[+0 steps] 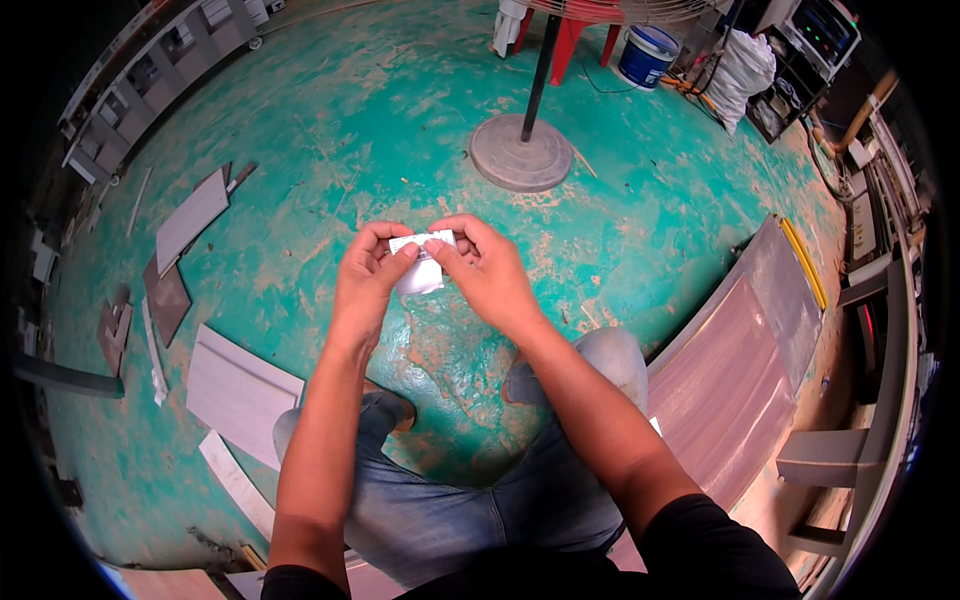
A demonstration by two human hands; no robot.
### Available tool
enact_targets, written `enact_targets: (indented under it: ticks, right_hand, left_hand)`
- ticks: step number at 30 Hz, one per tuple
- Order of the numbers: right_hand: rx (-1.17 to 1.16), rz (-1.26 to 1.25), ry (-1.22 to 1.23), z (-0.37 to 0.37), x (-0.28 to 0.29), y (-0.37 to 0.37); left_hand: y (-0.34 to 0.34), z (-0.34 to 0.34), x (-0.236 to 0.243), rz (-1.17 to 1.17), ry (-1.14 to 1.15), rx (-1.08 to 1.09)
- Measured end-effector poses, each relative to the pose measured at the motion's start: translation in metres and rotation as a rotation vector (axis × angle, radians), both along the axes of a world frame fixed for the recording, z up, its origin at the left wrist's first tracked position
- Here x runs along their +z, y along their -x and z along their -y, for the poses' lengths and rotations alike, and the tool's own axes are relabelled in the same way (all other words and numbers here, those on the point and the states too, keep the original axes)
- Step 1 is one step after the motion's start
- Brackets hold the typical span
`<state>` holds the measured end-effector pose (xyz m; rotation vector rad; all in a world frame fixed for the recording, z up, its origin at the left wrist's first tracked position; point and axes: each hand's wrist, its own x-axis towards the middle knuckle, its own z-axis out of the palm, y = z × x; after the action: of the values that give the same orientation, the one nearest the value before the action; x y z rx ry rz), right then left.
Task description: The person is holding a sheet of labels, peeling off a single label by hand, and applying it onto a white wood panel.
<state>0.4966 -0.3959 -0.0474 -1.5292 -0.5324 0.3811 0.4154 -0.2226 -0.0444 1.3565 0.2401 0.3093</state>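
Between both hands is a small white printed sticker sheet or label [421, 276], held out in front of my knees above the floor. My left hand [370, 270] pinches its left upper edge between thumb and fingers. On the other side, my right hand [484, 262] grips the right upper edge, thumb on top. The two thumbs nearly meet over the printed strip, and the paler lower part hangs below them. Whether it is one piece or two layers I cannot tell.
Loose boards [240, 385] lie on the green floor [330, 150] at left. Wide wood-grain panels [720, 380] are stacked at right. Ahead stand a round fan base [521, 153], a red stool [570, 45], a blue bucket [648, 57] and a white sack [741, 75].
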Motion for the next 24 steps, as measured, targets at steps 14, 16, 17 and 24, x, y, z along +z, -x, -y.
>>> enact_targets:
  ticks: [14,16,17,24]
  right_hand:
    - [-0.031,0.132,-0.091,-0.0022,-0.0042,-0.0011]
    - [-0.041,0.184,-0.093,-0.0033,-0.0044,-0.0009]
    - [-0.054,0.224,-0.097,-0.0041,-0.0041,-0.0003]
    - [-0.114,0.618,0.063,-0.0038,0.0049,0.0052]
  left_hand:
    - [0.0007,-0.0005,0.0015,0.019,0.026,-0.039]
    - [0.0014,-0.0009,0.0016,0.005,0.027,-0.026]
    - [0.0015,-0.0021,0.0014,-0.012,0.036,-0.018]
    - [0.0016,-0.0018,0.0003,-0.157,-0.152,0.004]
